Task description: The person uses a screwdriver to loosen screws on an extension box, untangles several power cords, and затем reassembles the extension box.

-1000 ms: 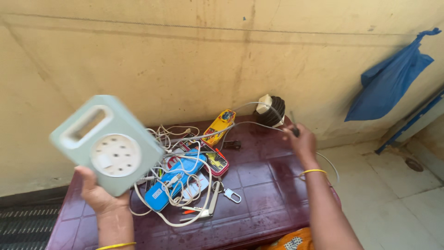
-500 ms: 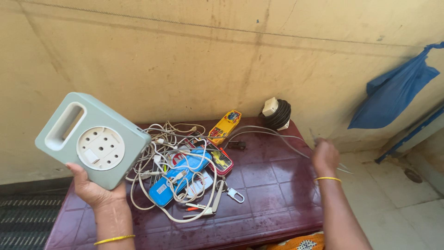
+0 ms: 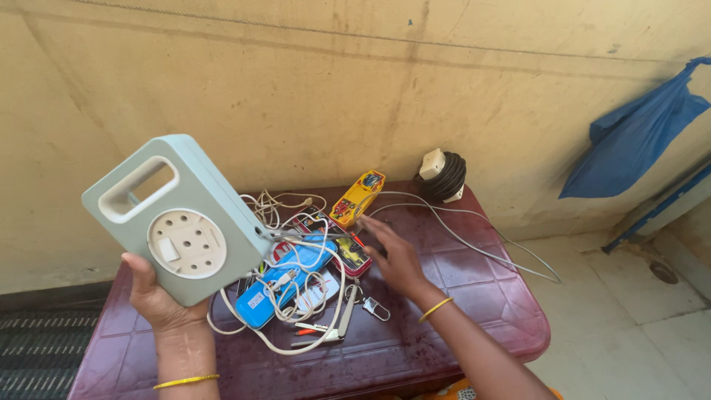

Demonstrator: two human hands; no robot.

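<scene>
The left hand [image 3: 159, 300] holds a pale green extension reel box [image 3: 178, 215] up above the near left of the maroon surface [image 3: 474, 311], its fingers closed under the lower edge. The box looks rigid and fairly bulky, probably hollow plastic with some weight from the cable inside; its cut-out handle at the top offers the surest hold. The right hand [image 3: 396, 255] reaches with fingers spread and empty into the tangle of white cords [image 3: 296, 296], just beside a yellow toy-car case [image 3: 358, 196]. The cords are limp and will likely snag. A black cable coil [image 3: 444, 176] sits far right, by the wall. Open room lies right, toward the surface's rounded edge.
</scene>
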